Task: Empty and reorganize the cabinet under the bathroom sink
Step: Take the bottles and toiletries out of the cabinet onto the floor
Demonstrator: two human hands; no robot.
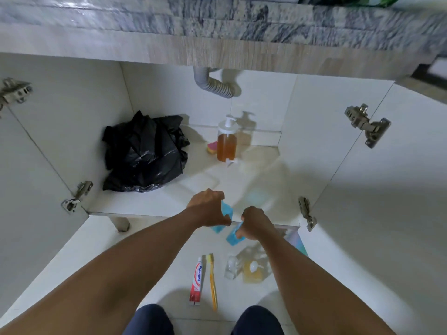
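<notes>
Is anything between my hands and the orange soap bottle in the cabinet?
Nothing visible stands between left hand or right hand and the soap bottle. The black bag sits off left, the pink sponge beside the bottle.

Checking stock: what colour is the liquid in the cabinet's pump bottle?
The pump bottle holds amber-orange liquid; head view.

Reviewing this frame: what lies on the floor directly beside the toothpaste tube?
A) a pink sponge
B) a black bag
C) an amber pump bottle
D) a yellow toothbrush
D: the yellow toothbrush lies parallel to the toothpaste tube on the floor, in front of the open cabinet.
</notes>
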